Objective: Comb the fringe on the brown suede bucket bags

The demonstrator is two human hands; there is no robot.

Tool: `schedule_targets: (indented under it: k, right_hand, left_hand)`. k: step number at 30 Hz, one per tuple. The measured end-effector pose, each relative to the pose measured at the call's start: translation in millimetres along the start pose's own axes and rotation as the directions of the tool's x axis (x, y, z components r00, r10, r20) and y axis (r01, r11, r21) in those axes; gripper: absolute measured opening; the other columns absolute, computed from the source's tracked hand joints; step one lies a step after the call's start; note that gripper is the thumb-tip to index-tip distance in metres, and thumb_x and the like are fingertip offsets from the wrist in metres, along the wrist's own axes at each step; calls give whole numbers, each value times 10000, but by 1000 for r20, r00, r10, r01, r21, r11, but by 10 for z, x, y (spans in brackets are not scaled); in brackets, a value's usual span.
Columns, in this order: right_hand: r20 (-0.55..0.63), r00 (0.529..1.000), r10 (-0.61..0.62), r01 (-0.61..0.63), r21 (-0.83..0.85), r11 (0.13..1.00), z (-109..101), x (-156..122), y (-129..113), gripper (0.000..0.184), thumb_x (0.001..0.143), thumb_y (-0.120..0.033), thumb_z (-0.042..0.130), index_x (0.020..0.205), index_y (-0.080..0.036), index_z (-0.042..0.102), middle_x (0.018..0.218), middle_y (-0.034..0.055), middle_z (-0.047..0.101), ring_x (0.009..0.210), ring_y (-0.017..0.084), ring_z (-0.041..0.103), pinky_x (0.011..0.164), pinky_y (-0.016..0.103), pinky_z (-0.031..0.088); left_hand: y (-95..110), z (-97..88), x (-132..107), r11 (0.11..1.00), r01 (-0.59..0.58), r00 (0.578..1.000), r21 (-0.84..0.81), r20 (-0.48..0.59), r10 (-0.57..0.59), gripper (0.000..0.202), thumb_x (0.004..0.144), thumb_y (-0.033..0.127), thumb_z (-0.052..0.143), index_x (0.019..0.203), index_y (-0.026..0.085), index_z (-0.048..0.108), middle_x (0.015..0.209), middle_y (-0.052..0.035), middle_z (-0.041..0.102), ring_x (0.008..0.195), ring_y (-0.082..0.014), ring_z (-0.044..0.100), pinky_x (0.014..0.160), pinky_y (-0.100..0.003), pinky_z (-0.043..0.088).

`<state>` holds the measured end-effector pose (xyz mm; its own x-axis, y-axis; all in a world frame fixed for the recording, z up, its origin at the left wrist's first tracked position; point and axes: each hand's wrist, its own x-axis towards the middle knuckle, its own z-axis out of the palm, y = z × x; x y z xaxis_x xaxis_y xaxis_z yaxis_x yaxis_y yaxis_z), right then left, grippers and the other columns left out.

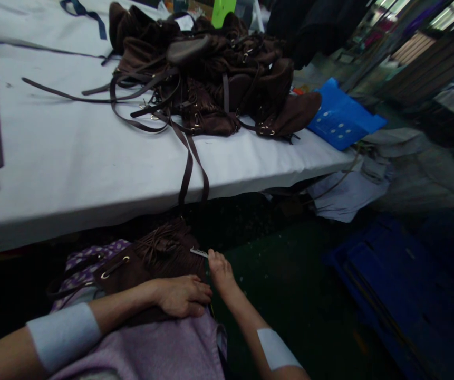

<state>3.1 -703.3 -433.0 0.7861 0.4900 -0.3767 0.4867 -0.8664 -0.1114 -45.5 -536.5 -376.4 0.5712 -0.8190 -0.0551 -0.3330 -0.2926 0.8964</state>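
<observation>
A lavender, soft-napped cloth (167, 348) lies nearest. The left hand (183, 296) rests palm down on a brown fringed bag (153, 257), below the near edge of the surface (72, 174); whether its fingers grip cannot be seen. The right hand (221, 271) pinches a slim metal tool (199, 253) over the bag's right side, with green floor (286, 269) giving room rightward. Flat straps (187, 171) hang over the near edge. Beyond, soft brown bags (211, 111) form a heap; a perforated blue basket (347, 119) stands at the right end.
</observation>
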Motion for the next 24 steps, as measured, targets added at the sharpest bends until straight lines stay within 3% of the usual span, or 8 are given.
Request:
schedule_targets:
  k: [3, 7, 9, 13, 16, 19, 22, 24]
  right_hand:
    - [63, 998, 12, -17, 77, 997, -32, -78, -39, 271, 919, -69, 374, 1147, -171, 479, 851, 53, 672, 746, 141, 635, 598, 211, 382]
    - [94, 994, -63, 48, 151, 987, -154, -283, -35, 227, 1009, -257, 295, 1201, -224, 413, 691, -37, 643, 575, 104, 607, 499, 183, 318]
    - [62, 994, -87, 81, 92, 992, -222, -346, -28, 220, 1012, -250, 280, 1150, -210, 446, 720, -19, 640, 598, 104, 610, 515, 183, 331]
    - [13, 991, -132, 132, -56, 990, -282, -302, -38, 217, 969, -162, 337, 935, -181, 551, 898, 69, 641, 831, 163, 627, 687, 239, 418]
    - [29, 980, -199, 201, -110, 973, -268, -189, -59, 254, 934, -139, 378, 1101, -176, 566, 839, 71, 648, 787, 188, 641, 666, 270, 448]
    - [59, 964, -260, 266, -178, 947, -267, -82, -111, 477, 905, -137, 409, 1381, -140, 377, 745, 70, 658, 668, 204, 660, 582, 278, 464]
    - [79, 947, -312, 322, -233, 918, -294, -5, -197, 541, 898, -139, 394, 1432, -114, 305, 750, 99, 674, 673, 230, 681, 576, 296, 488]
    - [81, 955, -286, 297, -241, 924, -305, 29, -251, 551, 896, -129, 378, 1441, -109, 292, 764, 114, 682, 689, 240, 689, 593, 309, 503]
  left_hand:
    - [-17, -13, 10, 997, -38, 998, -71, 54, 42, 222, 877, 307, 490, 999, 203, 643, 1191, -83, 631, 1086, -258, 572, 1006, -381, 357]
    - [-12, -37, -14, 978, -114, 991, -172, 42, 123, 261, 898, 321, 462, 1002, 171, 649, 1205, -105, 623, 1129, -256, 554, 992, -350, 392]
    - [2, -40, -28, 974, -119, 992, -193, 16, 124, 280, 904, 316, 453, 1050, 174, 645, 1227, -104, 615, 1149, -253, 543, 1009, -358, 384]
    - [20, -19, -32, 971, -130, 991, -199, -6, 131, 312, 903, 292, 431, 1062, 153, 662, 1162, -112, 651, 1156, -251, 543, 1037, -356, 369]
    - [11, 1, -19, 972, -120, 993, -202, -6, 121, 307, 884, 279, 440, 1032, 159, 682, 1126, -100, 667, 1132, -242, 558, 1025, -339, 385]
    - [-4, 6, -13, 969, -103, 995, -226, -11, 103, 281, 859, 253, 463, 995, 177, 696, 1107, -81, 678, 1087, -234, 581, 992, -330, 416]
    - [-16, 7, -22, 964, -78, 997, -253, -8, 79, 270, 845, 229, 466, 978, 186, 698, 1077, -63, 691, 1050, -227, 598, 961, -319, 437]
    - [-28, 12, -32, 965, -51, 998, -257, 7, 55, 271, 838, 217, 469, 993, 192, 690, 1076, -52, 692, 1038, -220, 604, 944, -311, 446]
